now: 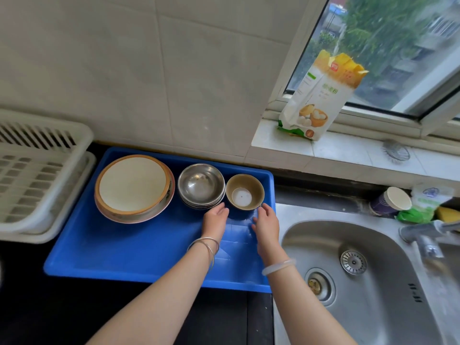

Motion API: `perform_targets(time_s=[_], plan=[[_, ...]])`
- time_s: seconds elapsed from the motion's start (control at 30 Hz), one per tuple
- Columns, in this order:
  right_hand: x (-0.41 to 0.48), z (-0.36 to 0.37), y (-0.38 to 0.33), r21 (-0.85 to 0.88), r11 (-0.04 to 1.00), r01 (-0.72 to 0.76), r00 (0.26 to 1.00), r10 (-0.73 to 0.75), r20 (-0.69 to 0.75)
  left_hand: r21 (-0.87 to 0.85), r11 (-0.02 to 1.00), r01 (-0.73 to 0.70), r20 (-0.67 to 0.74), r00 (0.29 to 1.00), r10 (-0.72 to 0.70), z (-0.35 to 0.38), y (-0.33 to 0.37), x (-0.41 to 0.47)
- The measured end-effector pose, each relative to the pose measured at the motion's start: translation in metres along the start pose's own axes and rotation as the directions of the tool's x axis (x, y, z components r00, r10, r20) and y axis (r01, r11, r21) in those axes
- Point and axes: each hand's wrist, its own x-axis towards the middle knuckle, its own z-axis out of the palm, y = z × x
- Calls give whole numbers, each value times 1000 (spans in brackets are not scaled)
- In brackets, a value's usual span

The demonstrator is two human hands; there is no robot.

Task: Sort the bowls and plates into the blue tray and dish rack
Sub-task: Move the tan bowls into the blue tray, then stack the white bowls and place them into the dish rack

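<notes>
A blue tray [129, 255] lies on the dark counter. Along its far side sit a stack of cream plates with brown rims [133, 186], a stack of steel bowls [201, 185] and a small brown bowl with a white bottom [245, 191]. My left hand [215, 219] and my right hand [266, 221] hover just in front of the brown bowl, one on each side, fingers relaxed and holding nothing. Their fingertips are close to the bowl's base. The white dish rack [32, 175] stands to the left of the tray and holds nothing that I can see.
A steel sink [348, 270] with a tap [425, 235] is right of the tray. A paper cup [390, 201], a green packet and a yellow sponge sit behind the sink. A flour bag [321, 95] stands on the windowsill. Tiled wall runs behind the tray.
</notes>
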Motion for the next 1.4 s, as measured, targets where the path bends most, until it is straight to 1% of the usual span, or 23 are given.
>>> perform_targets(time_s=[0.1, 0.2, 0.3, 0.4, 0.47, 0.57, 0.67, 0.73, 0.8, 0.87, 0.93, 0.97, 1.03, 1.13, 1.17, 1.23, 1.27, 1.3, 1.33, 1.4], plan=[[-26, -3, -4, -155, 978, 137, 991, -133, 36, 106, 993, -54, -14, 998, 56, -28, 1, -18], [-61, 7, -9, -228, 933, 278, 956, -245, 164, 230, 964, -131, -57, 987, 147, -68, 2, -43], [-101, 31, -7, -236, 913, 332, 907, -241, 345, 288, 942, -172, -138, 966, 219, -115, 1, -74], [-139, 68, 1, -267, 879, 394, 840, -227, 494, 360, 916, -176, -287, 913, 288, -168, -5, -112], [-166, 97, 9, -294, 851, 435, 786, -200, 584, 401, 904, -150, -418, 848, 326, -206, -12, -140], [-206, 143, 24, -328, 798, 506, 675, -130, 726, 420, 901, -108, -597, 715, 364, -257, -27, -178], [-243, 189, 39, -358, 696, 622, 554, -68, 830, 424, 905, -22, -726, 590, 354, -301, -44, -204], [-263, 218, 47, -373, 627, 684, 497, -25, 868, 426, 904, 36, -790, 502, 352, -327, -55, -218], [-276, 244, 53, -399, 553, 732, 471, 14, 882, 440, 891, 111, -831, 426, 357, -350, -67, -228], [-284, 267, 58, -424, 476, 770, 468, 28, 883, 414, 887, 202, -871, 370, 323, -369, -78, -235], [-287, 286, 62, -433, 425, 795, 470, 20, 883, 303, 926, 226, -925, 303, 228, -381, -87, -241], [-287, 294, 64, -446, 428, 786, 484, 21, 875, 238, 948, 213, -945, 277, 175, -386, -90, -242], [-287, 306, 68, -495, 482, 723, 545, 43, 838, 130, 981, 146, -959, 270, 87, -395, -95, -244], [-283, 318, 74, -552, 589, 590, 634, 85, 769, -42, 998, -45, -948, 317, -26, -407, -101, -244], [-282, 321, 76, -551, 650, 523, 655, 108, 748, -106, 990, -90, -939, 338, -69, -410, -102, -244], [-283, 325, 77, -509, 799, 321, 676, 183, 714, -211, 969, -128, -914, 378, -149, -413, -106, -242], [-284, 326, 76, -477, 849, 227, 680, 213, 702, -243, 961, -136, -903, 394, -172, -414, -108, -241], [-285, 326, 75, -450, 878, 163, 685, 227, 692, -263, 954, -142, -893, 409, -186, -415, -110, -240], [-286, 326, 73, -431, 892, 133, 690, 229, 687, -281, 947, -153, -884, 426, -194, -416, -112, -239], [-286, 323, 69, -407, 903, 140, 699, 201, 687, -326, 926, -191, -861, 464, -207, -419, -116, -238]])
